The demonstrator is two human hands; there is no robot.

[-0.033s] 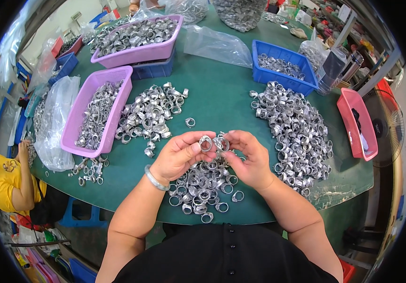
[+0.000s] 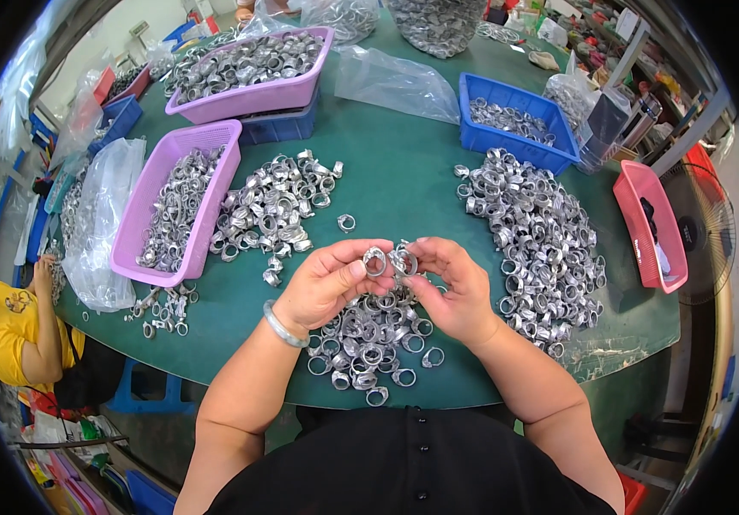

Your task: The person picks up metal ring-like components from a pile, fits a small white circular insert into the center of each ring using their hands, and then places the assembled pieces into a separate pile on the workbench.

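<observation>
"Which thing is the largest here?"
"It is one green table [image 2: 404, 184], in the middle of the frame."
"And how many containers does it carry?"
"I count one purple basket [image 2: 249, 101] at the upper left, with one blue tray [image 2: 279, 127] under it, a second purple basket [image 2: 225, 172] at the left, a second blue tray [image 2: 515, 150] at the upper right, and one pink basket [image 2: 635, 223] at the right."
"How many big heaps of metal rings lie on the bare table?"
"Three: the right heap [image 2: 545, 249], the left heap [image 2: 271, 206], and the near heap [image 2: 369, 339] at lower centre."
"How are the two hands posed?"
"They meet above the near heap, palms inward, elbows spread. The left hand [image 2: 331, 279] pinches one ring [image 2: 374, 251] between thumb and fingers. The right hand [image 2: 451, 292] grasps another ring [image 2: 397, 257] just beside it; if these two touch, I cannot tell."
"Anything smaller?"
"One lone ring [image 2: 348, 228] lies above the left hand."
</observation>
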